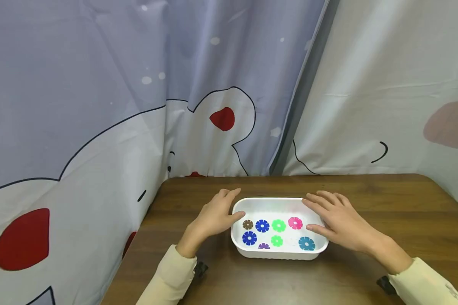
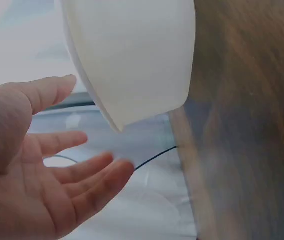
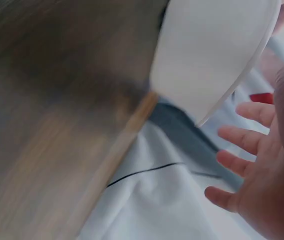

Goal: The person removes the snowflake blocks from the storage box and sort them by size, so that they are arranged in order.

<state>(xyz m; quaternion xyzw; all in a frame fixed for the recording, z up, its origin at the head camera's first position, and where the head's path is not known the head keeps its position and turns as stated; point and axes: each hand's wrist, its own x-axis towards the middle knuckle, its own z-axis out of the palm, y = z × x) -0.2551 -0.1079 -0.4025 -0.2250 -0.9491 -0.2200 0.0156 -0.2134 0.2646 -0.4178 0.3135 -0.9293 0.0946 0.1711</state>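
A white plastic tray (image 1: 278,256) stands on the table. Inside lie several flower-shaped notched discs, among them a brown disc (image 1: 245,227), a blue disc (image 1: 259,228), a green disc (image 1: 275,228), a pink disc (image 1: 292,225), a teal disc (image 1: 303,247) and a purple disc (image 1: 263,246). My left hand (image 1: 215,216) is at the tray's left end, thumb over the rim, fingers spread. At the opposite end, my right hand (image 1: 341,220) reaches over the rim with fingers extended. Both wrist views show the hands holding nothing beside the tray's outer wall (image 2: 137,60); whether they touch it I cannot tell.
The brown wooden table (image 1: 198,186) has rounded far corners. Behind it hang patterned curtains (image 1: 137,127) in grey-blue and white, reaching down to the table's back edge. A dark strap piece (image 1: 200,269) shows under the left wrist.
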